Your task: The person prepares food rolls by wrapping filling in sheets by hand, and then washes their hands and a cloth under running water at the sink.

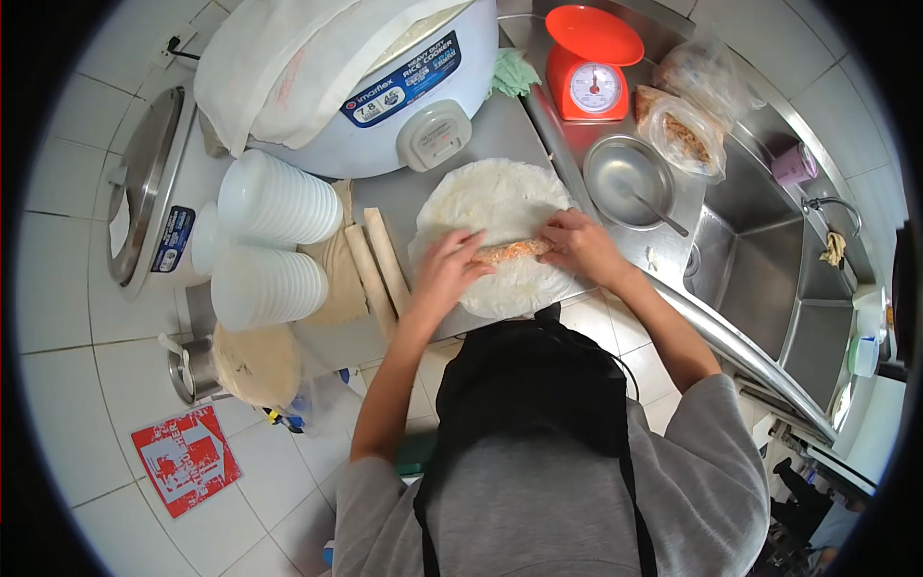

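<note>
A round white wrapper (490, 197) lies on the steel counter, with a strip of orange-brown filling (514, 251) across its middle. My left hand (448, 269) is at the left end of the filling, its fingers bent and pressed against it. At the right end, my right hand (580, 244) has its fingers closed around the filling's tip. Left of the wrapper, two long pale rolls (386, 258) lie side by side near a brown cloth (336, 279). A steel bowl (627, 181) with a spoon stands to the right.
Stacked white tubs (274, 207) stand left, below a large rice cooker (385, 96). A red scale (594, 77) and plastic bags of filling (681, 135) are behind the bowl. The sink (750, 231) is at right; a round stack of wrappers (255, 363) is at lower left.
</note>
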### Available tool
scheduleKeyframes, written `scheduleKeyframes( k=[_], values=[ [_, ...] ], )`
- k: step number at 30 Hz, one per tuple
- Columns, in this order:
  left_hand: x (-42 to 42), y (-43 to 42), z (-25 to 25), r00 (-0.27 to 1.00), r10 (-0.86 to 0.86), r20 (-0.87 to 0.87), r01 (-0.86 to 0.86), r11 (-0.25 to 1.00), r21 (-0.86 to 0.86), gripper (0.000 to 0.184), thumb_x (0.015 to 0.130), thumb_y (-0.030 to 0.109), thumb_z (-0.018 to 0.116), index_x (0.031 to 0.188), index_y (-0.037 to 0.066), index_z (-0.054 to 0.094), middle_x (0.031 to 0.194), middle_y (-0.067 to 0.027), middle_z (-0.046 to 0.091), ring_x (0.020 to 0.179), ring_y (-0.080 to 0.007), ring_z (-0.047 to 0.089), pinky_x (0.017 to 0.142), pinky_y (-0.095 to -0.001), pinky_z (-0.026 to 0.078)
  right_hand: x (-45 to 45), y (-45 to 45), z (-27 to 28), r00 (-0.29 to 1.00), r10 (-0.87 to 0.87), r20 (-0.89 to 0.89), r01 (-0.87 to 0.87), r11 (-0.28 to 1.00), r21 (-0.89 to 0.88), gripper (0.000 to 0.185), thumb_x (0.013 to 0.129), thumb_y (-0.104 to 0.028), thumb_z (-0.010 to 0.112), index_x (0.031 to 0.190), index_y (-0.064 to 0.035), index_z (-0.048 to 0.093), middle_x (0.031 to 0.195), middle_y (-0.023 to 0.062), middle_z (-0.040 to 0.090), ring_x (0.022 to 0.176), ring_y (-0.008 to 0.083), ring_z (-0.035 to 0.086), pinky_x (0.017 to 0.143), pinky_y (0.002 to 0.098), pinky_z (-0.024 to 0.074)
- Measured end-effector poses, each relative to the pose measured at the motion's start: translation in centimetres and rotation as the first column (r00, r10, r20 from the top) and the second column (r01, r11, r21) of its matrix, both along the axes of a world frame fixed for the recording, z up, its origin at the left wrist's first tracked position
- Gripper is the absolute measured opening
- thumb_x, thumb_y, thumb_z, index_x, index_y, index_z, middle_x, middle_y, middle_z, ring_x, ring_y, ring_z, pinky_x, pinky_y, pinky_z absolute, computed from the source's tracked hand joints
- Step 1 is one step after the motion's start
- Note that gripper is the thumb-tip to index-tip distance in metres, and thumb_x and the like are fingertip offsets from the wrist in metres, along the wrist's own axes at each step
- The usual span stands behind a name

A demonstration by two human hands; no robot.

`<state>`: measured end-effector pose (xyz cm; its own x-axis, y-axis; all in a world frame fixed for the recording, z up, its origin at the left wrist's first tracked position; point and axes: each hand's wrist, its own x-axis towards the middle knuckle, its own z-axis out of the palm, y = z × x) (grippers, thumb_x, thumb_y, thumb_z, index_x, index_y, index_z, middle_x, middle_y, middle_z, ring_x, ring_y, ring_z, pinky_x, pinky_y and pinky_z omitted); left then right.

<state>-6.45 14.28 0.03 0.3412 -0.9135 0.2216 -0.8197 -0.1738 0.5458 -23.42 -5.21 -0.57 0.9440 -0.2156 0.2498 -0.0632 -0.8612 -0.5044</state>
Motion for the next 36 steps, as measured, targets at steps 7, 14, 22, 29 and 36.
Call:
scheduleKeyframes(
  k=[7,14,22,29,36],
  values=[
    [-3.7,-5.8,-2.3,0.993,-0.115,0.014,0.116,0.992,-0.049,0.048,0.070,0.031,0.073,0.109,0.004,0.064,0.100,-0.0062,0.058,0.097,-0.0243,0.055,0.083,-0.0374,0.044,-0.6,-0.3,-0.6,1.000,0.016,0.020,-0.017,1.000,0.024,0.032,0.071,-0.017,0.073,0.100,-0.0047,0.066,0.093,0.0089,0.057,0.089,0.0273,0.057,0.077,0.0371,0.0485],
    [-3.5,-5.3,-3.0,0.997,-0.073,-0.039,0.070,0.994,-0.079,0.044,0.069,0.027,0.073,0.105,0.003,0.065,0.098,-0.0064,0.059,0.095,-0.0253,0.055,0.082,-0.0376,0.045,-1.2,-0.5,-1.0,0.995,0.010,0.102,-0.021,0.993,0.116,0.036,0.069,-0.013,0.074,0.103,-0.0027,0.065,0.092,0.0114,0.057,0.086,0.0288,0.057,0.074,0.0377,0.0481],
    [-3.9,-5.2,-2.5,0.992,-0.124,-0.020,0.123,0.991,-0.043,0.046,0.072,0.024,0.073,0.112,0.003,0.062,0.105,-0.0090,0.058,0.096,-0.0263,0.056,0.086,-0.0381,0.043,-1.6,-1.3,-0.7,0.999,0.008,-0.032,0.000,0.972,0.237,0.044,0.070,-0.012,0.075,0.110,0.0010,0.061,0.096,0.0152,0.057,0.084,0.0309,0.058,0.074,0.0372,0.0476],
    [0.0,2.0,-1.0,0.991,0.121,0.054,-0.119,0.992,-0.041,0.040,0.071,0.018,0.073,0.107,0.002,0.065,0.100,-0.0098,0.059,0.090,-0.0269,0.058,0.080,-0.0382,0.044,-2.2,-0.4,0.1,0.995,-0.098,-0.025,0.101,0.962,0.253,0.041,0.071,-0.012,0.074,0.108,0.0015,0.063,0.099,0.0153,0.058,0.088,0.0313,0.058,0.076,0.0372,0.0475],
    [0.7,2.7,-2.2,0.989,0.146,0.006,-0.146,0.989,-0.033,0.043,0.068,0.021,0.076,0.104,0.002,0.066,0.095,-0.0079,0.058,0.088,-0.0253,0.056,0.078,-0.0374,0.044,-0.5,0.6,0.5,0.997,-0.063,0.036,0.060,0.995,0.078,0.031,0.069,-0.015,0.074,0.097,-0.0030,0.067,0.093,0.0102,0.058,0.090,0.0275,0.055,0.079,0.0372,0.0467]
  ],
)
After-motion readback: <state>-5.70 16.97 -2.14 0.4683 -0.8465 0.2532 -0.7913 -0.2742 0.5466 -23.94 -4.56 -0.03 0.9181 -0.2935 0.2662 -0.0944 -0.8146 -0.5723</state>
